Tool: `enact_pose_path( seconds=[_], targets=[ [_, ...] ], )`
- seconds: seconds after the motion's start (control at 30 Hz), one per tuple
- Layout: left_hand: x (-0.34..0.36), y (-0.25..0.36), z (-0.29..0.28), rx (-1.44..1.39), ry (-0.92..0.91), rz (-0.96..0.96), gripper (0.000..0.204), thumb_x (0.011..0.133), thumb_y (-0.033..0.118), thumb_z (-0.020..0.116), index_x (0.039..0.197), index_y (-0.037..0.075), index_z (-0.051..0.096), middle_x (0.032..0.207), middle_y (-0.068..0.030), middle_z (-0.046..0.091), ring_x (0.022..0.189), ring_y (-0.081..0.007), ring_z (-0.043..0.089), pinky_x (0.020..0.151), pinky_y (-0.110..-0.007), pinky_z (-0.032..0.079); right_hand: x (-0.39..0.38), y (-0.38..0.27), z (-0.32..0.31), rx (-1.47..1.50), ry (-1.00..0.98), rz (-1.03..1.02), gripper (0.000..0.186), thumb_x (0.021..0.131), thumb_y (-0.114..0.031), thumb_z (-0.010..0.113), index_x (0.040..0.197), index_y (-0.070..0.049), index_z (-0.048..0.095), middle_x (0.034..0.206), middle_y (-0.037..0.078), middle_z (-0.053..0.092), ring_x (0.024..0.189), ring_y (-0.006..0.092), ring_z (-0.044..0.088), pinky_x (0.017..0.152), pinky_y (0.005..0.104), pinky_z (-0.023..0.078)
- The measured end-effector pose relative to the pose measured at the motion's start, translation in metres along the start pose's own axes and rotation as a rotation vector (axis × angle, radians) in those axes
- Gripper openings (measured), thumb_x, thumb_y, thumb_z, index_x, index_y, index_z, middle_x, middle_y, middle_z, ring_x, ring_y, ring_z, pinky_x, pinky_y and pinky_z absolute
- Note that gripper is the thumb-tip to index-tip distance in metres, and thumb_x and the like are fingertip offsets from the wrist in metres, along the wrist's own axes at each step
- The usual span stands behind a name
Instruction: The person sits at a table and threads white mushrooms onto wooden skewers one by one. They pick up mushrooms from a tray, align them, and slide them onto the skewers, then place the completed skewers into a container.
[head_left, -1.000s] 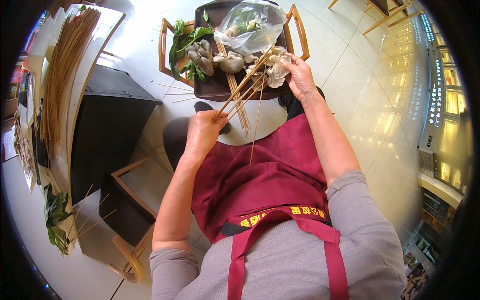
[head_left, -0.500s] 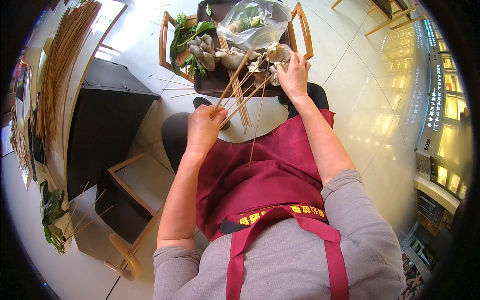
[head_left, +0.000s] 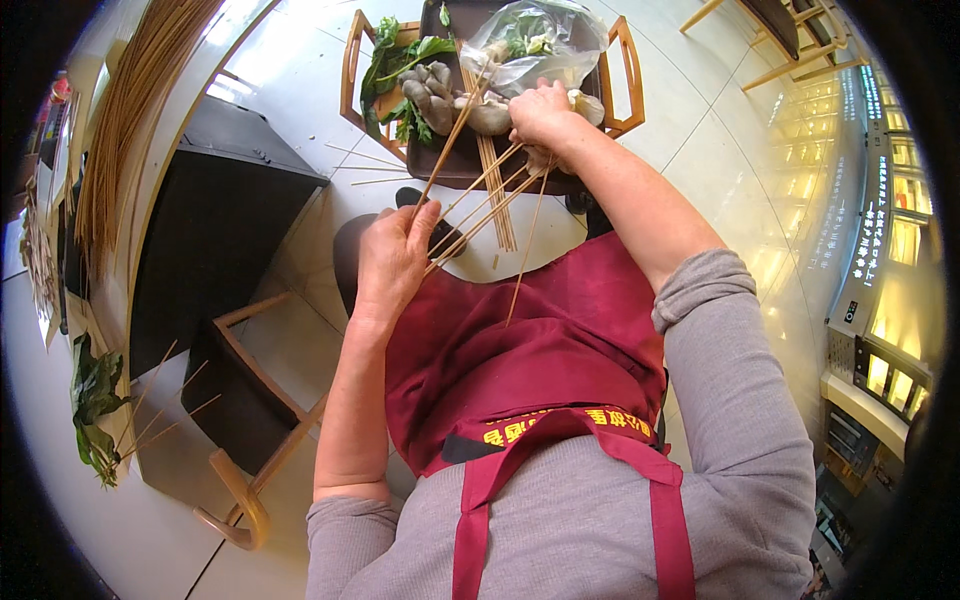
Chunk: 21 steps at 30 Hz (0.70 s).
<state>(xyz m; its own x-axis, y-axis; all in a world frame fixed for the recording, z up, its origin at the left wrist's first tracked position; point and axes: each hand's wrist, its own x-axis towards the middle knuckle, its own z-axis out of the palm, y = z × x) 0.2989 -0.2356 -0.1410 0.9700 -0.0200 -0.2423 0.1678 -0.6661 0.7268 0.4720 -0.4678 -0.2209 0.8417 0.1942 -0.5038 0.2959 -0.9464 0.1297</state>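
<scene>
Right hand [head_left: 545, 112] shifts left across mushrooms [head_left: 487, 118], suggesting fresh pick; grip hidden, cannot tell. Left hand [head_left: 397, 255] pinches skewer [head_left: 450, 138] firmly.

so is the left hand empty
No, the left hand holds thin wooden skewers that slant away from it.

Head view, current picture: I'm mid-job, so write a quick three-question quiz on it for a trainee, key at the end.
1. True or false: the left hand holds a thin stick.
2. The clear plastic bag lies on: A) the floor; B) the dark tray; C) the person's lap.
3. Which hand is nearer the bag?

Key: 1. True. 2. B. 3. The right hand.
</scene>
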Motion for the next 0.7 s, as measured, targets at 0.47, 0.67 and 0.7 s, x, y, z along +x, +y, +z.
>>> enact_pose_path(
  seconds=[0.47, 0.67, 0.7],
  targets=[
    [0.002, -0.044, 0.019, 0.334, -0.133, -0.150, 0.047, 0.099, 0.042, 0.053, 0.095, -0.001, 0.071, 0.091, -0.0262, 0.068, 0.090, -0.0444, 0.066, 0.077, -0.050, 0.051, 0.014, 0.020, 0.020, 0.104, 0.213, 0.127, 0.026, 0.091, -0.019, 0.056, 0.109, -0.013, 0.075, 0.121, 0.010, 0.071, 0.125, 0.0292, 0.058, 0.100, 0.0480, 0.042],
    [0.002, -0.050, 0.019, 0.309, -0.107, -0.163, 0.046, 0.101, 0.041, 0.050, 0.095, 0.000, 0.070, 0.094, -0.0248, 0.068, 0.093, -0.0445, 0.064, 0.079, -0.051, 0.050, 0.022, 0.018, 0.023, 0.192, 0.170, 0.174, 0.028, 0.092, -0.019, 0.056, 0.112, -0.013, 0.074, 0.122, 0.010, 0.070, 0.127, 0.0293, 0.056, 0.102, 0.0500, 0.038],
    [0.003, -0.052, 0.019, 0.329, -0.095, -0.144, 0.047, 0.101, 0.041, 0.049, 0.094, 0.001, 0.070, 0.096, -0.0235, 0.067, 0.094, -0.0444, 0.063, 0.080, -0.052, 0.050, 0.023, 0.019, 0.025, 0.194, 0.185, 0.168, 0.028, 0.092, -0.020, 0.057, 0.113, -0.013, 0.074, 0.122, 0.010, 0.070, 0.127, 0.0293, 0.056, 0.102, 0.0501, 0.038]
  ],
)
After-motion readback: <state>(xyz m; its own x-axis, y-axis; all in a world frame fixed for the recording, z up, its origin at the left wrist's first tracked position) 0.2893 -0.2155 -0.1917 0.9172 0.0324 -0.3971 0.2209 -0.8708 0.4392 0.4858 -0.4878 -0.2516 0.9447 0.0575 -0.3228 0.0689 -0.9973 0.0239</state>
